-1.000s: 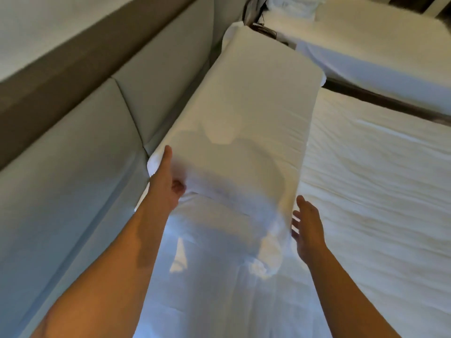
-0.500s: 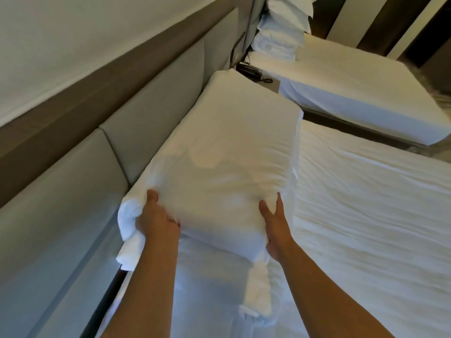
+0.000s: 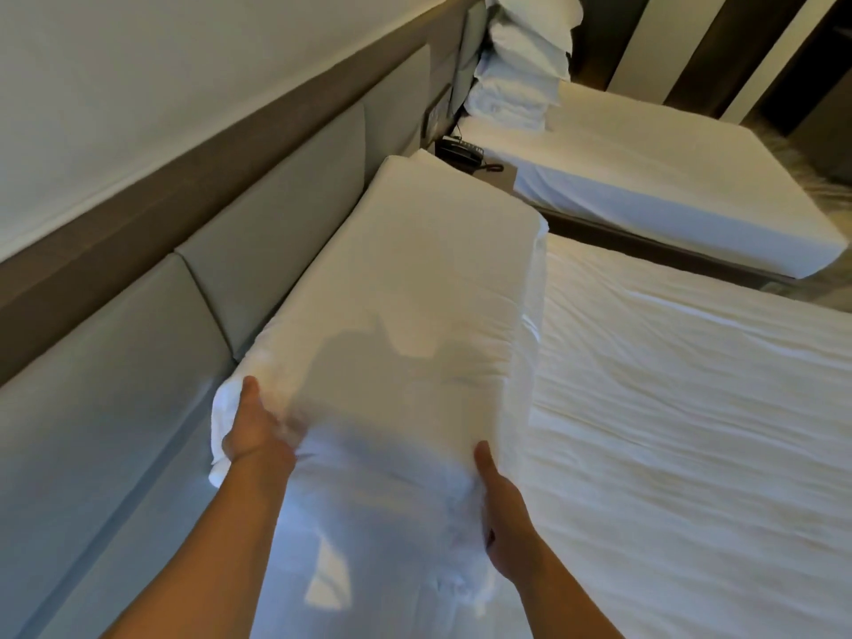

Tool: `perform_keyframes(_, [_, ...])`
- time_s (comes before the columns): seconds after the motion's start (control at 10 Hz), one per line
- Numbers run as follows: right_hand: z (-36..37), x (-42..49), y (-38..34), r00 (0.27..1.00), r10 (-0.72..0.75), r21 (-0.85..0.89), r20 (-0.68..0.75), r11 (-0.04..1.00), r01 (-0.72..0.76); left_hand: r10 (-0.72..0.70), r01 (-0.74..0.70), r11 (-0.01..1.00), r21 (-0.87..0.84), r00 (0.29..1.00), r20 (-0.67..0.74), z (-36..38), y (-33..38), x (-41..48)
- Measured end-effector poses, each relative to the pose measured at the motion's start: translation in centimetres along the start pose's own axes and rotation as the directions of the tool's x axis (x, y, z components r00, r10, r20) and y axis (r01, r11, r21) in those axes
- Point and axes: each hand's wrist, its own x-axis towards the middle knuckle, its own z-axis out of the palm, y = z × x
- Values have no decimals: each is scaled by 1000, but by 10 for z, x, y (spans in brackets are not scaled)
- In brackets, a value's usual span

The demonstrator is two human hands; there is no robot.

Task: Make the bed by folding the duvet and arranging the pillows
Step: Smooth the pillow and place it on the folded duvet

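Observation:
A long white pillow (image 3: 415, 288) lies along the grey padded headboard (image 3: 276, 232) at the top of the bed. My left hand (image 3: 251, 431) grips its near left corner, thumb on top and fingers tucked under the bunched fabric. My right hand (image 3: 500, 505) holds the near right corner, thumb up along the edge, fingers hidden beneath. The white duvet (image 3: 691, 431) covers the bed to the right, lightly wrinkled. More white bedding (image 3: 369, 569) lies under my forearms.
A second bed (image 3: 668, 191) with a white sheet stands beyond, with a stack of white pillows (image 3: 525, 62) at its head. Between the beds sits a nightstand (image 3: 498, 177) with a dark telephone (image 3: 461, 154). Curtains hang at the far right.
My right hand has come in from open air and taken hold of the pillow's near right corner. Both hands now hold the near end, and the view has lifted toward the second bed.

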Motion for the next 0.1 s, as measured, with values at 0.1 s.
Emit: perform_keyframes(0.1, [-22,-27,19,999,47,47,0,998,-47,18,-16,999,-51,1000,25,-16,-10,-5])
